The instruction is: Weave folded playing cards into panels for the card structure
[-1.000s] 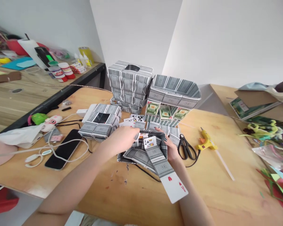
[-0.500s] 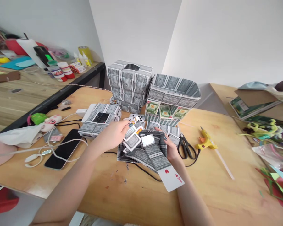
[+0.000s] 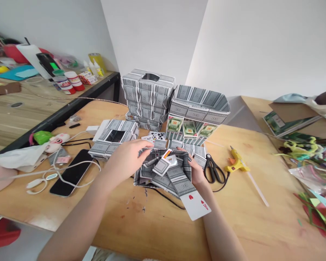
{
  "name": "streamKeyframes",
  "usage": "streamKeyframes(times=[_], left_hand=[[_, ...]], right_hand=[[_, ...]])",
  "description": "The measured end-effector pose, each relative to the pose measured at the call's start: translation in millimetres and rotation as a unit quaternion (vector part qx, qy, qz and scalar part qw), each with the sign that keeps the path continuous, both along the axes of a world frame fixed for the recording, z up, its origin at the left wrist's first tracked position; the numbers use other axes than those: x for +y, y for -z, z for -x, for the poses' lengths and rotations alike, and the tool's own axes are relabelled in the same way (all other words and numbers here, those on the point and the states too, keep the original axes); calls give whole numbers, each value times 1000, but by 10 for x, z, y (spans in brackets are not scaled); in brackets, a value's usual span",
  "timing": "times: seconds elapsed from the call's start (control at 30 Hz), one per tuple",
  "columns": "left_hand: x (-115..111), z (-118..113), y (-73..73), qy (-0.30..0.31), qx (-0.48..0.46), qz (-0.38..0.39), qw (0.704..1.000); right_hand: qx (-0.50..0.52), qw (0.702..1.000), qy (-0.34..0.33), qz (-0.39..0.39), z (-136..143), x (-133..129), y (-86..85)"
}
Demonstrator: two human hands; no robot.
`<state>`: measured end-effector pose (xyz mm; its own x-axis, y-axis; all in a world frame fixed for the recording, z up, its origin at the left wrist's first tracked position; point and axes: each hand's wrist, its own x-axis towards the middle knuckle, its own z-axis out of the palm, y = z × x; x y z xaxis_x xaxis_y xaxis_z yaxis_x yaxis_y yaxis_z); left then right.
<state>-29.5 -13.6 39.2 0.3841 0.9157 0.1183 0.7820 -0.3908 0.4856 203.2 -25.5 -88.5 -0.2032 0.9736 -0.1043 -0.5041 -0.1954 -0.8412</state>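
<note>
A box made of playing cards (image 3: 136,177), grey-patterned with an open top, sits on the table before me. Loose cards lie inside it, among them a white-edged card (image 3: 161,168). A folded card strip (image 3: 181,186) sticks out over the front rim, ending in an ace of hearts (image 3: 196,206). My right hand (image 3: 197,170) grips the box by its right wall, fingers over the rim. Above the left rim hovers my left hand (image 3: 129,156), thumb and fingers apart, with nothing visible in it. Several more cards (image 3: 157,136) lie behind the box.
Behind stand a tall card-built box (image 3: 149,94) and an open card holder (image 3: 199,112). A flat card structure (image 3: 115,136) and a phone (image 3: 73,174) lie left. Black scissors (image 3: 214,170) and a yellow glue gun (image 3: 237,162) lie right, with a cable (image 3: 165,195) running in front.
My left hand has let go of the cards it held, which now lie in the box. It has drawn back slightly left. My right hand keeps its grip on the box.
</note>
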Motion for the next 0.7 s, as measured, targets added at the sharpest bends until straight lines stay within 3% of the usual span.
streamKeyframes(times=[0.1,0.2,0.3,0.4,0.5,0.57,0.7], left_hand=[[-150,-160,-54,121,-3,-15,993],[-354,-421,35,261,15,32,965],[-517,-655,248,289,30,14,957],[-559,-716,390,276,36,-2,961],[-470,-573,354,236,24,25,971],[-367,-412,278,173,-4,40,984],[-187,-113,180,-20,-17,16,1000]], right_hand=[[-8,1000,3,0,1,7,0],[-23,1000,5,3,-5,8,-9],[-29,1000,6,1,-14,0,-23],[-28,1000,9,-1,-17,-6,-27],[-32,999,12,6,-19,2,-16],[-29,999,7,13,-23,15,-1],[-14,1000,-1,15,-31,33,21]])
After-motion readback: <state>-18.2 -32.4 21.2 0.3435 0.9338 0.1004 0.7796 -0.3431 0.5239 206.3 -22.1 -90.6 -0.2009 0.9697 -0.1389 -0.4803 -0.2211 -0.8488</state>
